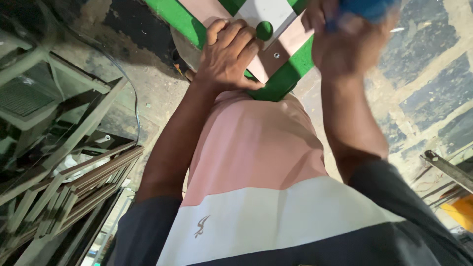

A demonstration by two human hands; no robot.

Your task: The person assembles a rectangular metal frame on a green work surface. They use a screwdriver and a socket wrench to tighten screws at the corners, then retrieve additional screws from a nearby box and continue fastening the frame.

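Two bare hands are seen: the left hand [230, 55] laid flat with its fingers spread on the work, the right hand [345, 37] closed around one blurred blue object [368, 7]. One green-topped surface [183, 19] is counted. Two flat pale pinkish strips [286, 47] are seen crossing on it. One round hole [264, 30] showing green and one small screw head [276, 55] are counted in them. One curved sheet of glass [125, 83] is seen at the left.
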